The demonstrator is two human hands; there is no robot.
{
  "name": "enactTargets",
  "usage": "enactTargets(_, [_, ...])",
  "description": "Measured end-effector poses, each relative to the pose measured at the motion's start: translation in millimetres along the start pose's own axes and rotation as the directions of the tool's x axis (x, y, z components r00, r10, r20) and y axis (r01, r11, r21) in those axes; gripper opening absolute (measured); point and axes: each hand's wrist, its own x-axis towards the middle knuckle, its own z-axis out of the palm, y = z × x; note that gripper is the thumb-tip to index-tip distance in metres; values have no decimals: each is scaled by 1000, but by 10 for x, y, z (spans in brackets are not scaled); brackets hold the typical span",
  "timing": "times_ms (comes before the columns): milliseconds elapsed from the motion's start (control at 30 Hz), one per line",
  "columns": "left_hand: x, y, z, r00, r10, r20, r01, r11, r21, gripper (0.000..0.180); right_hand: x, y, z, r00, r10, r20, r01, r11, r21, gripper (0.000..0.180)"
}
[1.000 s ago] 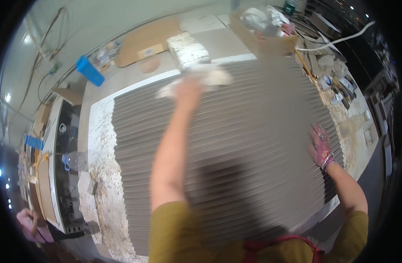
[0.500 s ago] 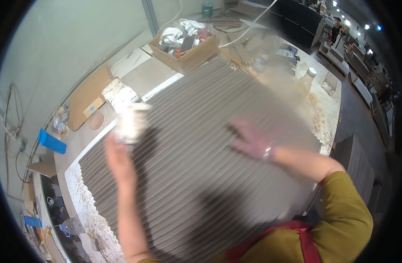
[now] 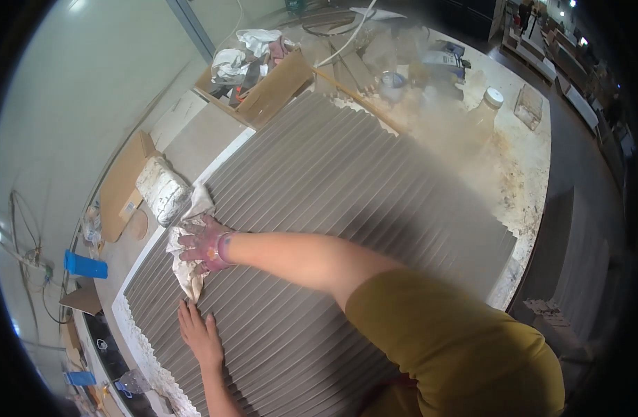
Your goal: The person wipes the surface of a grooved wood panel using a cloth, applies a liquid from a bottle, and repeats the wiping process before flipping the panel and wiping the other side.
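A large slab covered in grey ridged mortar point(image 3: 347, 187) fills the middle of the view. A crumpled white rag point(image 3: 188, 267) lies at its left edge. My right hand point(image 3: 201, 243), smeared pink and wearing a wristband, reaches across from the right and presses on the rag with curled fingers. My left hand point(image 3: 197, 333) lies flat on the ridged surface just below the rag, fingers apart, holding nothing. My yellow sleeve covers the slab's lower right part.
A cardboard box of cloths point(image 3: 260, 80) stands behind the slab. To the left are a white wrapped bundle point(image 3: 162, 187), a cardboard sheet point(image 3: 121, 184) and a blue object point(image 3: 85, 265). A white-lidded jar point(image 3: 489, 104), a clear container point(image 3: 529, 104) and a small bucket point(image 3: 392, 83) stand at the back right.
The view has swung round. The rag was in my left hand; now my right hand presses it at the slab's left edge, and my left hand rests flat on the ridges.
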Motion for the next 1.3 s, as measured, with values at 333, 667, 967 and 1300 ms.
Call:
enactTargets(333, [54,97,8,999,39,-32,-38,999,26,53,-2528,2359,-1270,365,882,-297,-883,429,189,45])
enactTargets(667, [-20,34,20,998,44,-45,-43,999,19,53,-4587,-387,-1517,762,560,-324,-611,788,-74,40])
enactTargets(967, [-438,1237,124,992,95,-85,-102,990,-92,54,-6115,487,-1443,217,901,-375,-974,226,-22,68])
enactTargets(1300, [-753,1639,48,997,71,-21,-71,997,-27,53,-5266,1280,-1709,187,821,-540,-508,551,662,79])
